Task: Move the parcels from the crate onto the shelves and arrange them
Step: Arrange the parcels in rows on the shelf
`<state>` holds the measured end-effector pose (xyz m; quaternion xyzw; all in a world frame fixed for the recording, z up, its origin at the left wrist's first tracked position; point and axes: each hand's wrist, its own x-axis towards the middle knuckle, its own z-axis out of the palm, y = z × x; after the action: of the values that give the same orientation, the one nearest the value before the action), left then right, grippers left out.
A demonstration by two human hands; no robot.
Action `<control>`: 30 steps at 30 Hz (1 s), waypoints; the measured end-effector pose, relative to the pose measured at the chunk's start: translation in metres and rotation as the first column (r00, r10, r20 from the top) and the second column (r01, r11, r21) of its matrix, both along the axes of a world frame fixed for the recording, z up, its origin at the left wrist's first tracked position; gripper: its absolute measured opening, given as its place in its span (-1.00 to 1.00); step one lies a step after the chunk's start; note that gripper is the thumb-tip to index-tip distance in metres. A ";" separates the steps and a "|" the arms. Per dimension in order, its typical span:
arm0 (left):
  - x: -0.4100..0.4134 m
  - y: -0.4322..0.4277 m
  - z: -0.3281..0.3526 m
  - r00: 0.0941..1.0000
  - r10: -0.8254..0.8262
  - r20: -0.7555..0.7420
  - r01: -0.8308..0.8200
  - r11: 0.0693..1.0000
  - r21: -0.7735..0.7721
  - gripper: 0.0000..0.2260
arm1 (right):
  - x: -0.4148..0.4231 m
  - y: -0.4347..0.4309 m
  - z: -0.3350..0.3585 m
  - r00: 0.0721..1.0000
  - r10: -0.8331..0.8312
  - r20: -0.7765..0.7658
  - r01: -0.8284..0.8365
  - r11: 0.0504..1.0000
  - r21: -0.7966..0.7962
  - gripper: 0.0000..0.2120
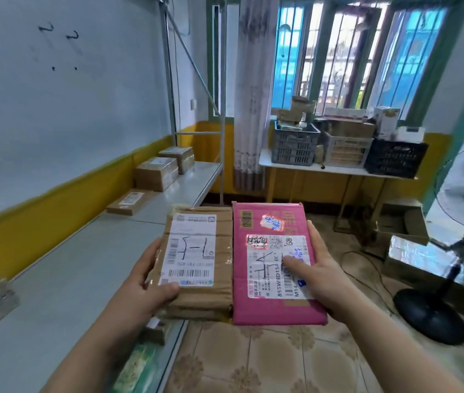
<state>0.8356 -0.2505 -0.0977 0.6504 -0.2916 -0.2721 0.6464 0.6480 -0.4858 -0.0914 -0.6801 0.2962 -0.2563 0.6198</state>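
Risk first, head view: two parcels are carried at once at frame centre, one per hand, inner edges touching. Left hand (151,282) grips the near left corner of the brown parcel (202,251), thumb pressed flat on the label, other fingers curled underneath out of sight. Right hand (318,276) holds the pink parcel (270,251) along its right edge, thumb laid across the label; I cannot tell how the remaining fingers lie. Both grips sit at the near end, so the far ends overhang. My read: a tilt lets either one slide off onto the tiles, and the pink one hangs fully off the shelf (83,265) at left. Cable near the fan (435,316), lower right, looks like a trip hazard. Containers, upper right on the table (310,167): grey crate (294,147) piled with cardboard boxes above the rim, pale crate (347,151) with a brown box on top, black crate (395,160) with white boxes behind; contents inside the mesh unclear.
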 end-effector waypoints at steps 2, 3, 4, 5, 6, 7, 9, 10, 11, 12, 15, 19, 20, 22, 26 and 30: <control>0.016 -0.033 -0.002 0.999 -0.008 0.034 0.008 1.000 0.017 -0.14 | 0.012 -0.030 -0.001 1.000 -0.002 -0.008 0.002 1.000 0.009 -0.10; 0.024 -0.051 -0.003 0.999 -0.010 0.054 0.009 1.000 0.015 -0.16 | 0.018 -0.046 -0.003 1.000 -0.008 -0.008 0.008 1.000 0.010 -0.09; 0.031 -0.071 -0.004 0.998 -0.012 0.068 0.011 1.000 0.013 -0.19 | 0.025 -0.064 -0.005 1.000 -0.013 -0.005 0.013 1.000 0.013 -0.09; 0.039 -0.091 -0.007 0.997 -0.005 0.079 0.004 1.000 0.012 -0.23 | 0.032 -0.083 -0.008 1.000 -0.019 -0.001 0.019 1.000 0.017 -0.08; 0.047 -0.110 -0.010 0.996 0.006 0.089 -0.007 1.000 0.012 -0.27 | 0.039 -0.102 -0.011 1.000 -0.023 0.004 0.023 1.000 0.022 -0.09; 0.055 -0.131 -0.014 0.995 0.020 0.098 -0.021 1.000 0.007 -0.30 | 0.046 -0.122 -0.013 1.000 -0.025 0.012 0.024 0.999 0.027 -0.09; 0.069 -0.172 -0.017 0.992 0.049 0.112 -0.049 0.999 -0.005 -0.35 | 0.061 -0.164 -0.015 0.999 -0.024 0.029 0.023 0.999 0.030 -0.11; 0.074 -0.194 -0.015 0.991 0.064 0.118 -0.064 0.998 -0.001 -0.36 | 0.068 -0.184 -0.014 0.999 -0.020 0.030 0.019 0.999 0.030 -0.11; 0.079 -0.215 -0.013 0.990 0.079 0.117 -0.079 0.997 0.002 -0.39 | 0.076 -0.205 -0.012 0.999 -0.016 0.030 0.015 0.999 0.031 -0.11; 0.085 -0.233 -0.010 0.990 0.099 0.102 -0.099 0.995 -0.001 -0.42 | 0.085 -0.224 -0.009 0.999 -0.012 0.029 0.011 0.999 0.030 -0.11; 0.111 -0.276 -0.006 0.986 0.159 0.060 -0.158 0.987 -0.018 -0.47 | 0.117 -0.275 0.001 0.999 0.024 0.035 -0.025 1.000 0.018 -0.10; 0.151 -0.311 -0.008 0.968 0.251 -0.014 -0.251 0.968 -0.001 -0.44 | 0.167 -0.319 0.008 0.996 0.091 0.015 -0.091 0.996 -0.003 -0.08; 0.161 -0.318 -0.010 0.962 0.271 -0.020 -0.271 0.963 0.009 -0.43 | 0.180 -0.328 0.007 0.995 0.102 0.012 -0.102 0.995 -0.005 -0.08; 0.182 -0.332 -0.015 0.954 0.298 -0.014 -0.298 0.954 0.028 -0.42 | 0.208 -0.344 0.003 0.991 0.135 0.010 -0.135 0.991 0.003 -0.08; 0.236 -0.355 -0.034 0.936 0.351 -0.038 -0.349 0.936 0.053 -0.42 | 0.271 -0.373 -0.011 0.982 0.188 -0.034 -0.187 0.982 0.023 -0.07; 0.306 -0.379 -0.059 0.915 0.392 -0.096 -0.386 0.919 0.075 -0.45 | 0.343 -0.404 -0.026 0.972 0.214 -0.093 -0.212 0.977 0.032 -0.03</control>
<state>1.1415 -0.6295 -0.1567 0.6969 -0.1130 -0.1810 0.6847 0.9910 -0.8899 -0.1178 -0.7124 0.2538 -0.1522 0.6363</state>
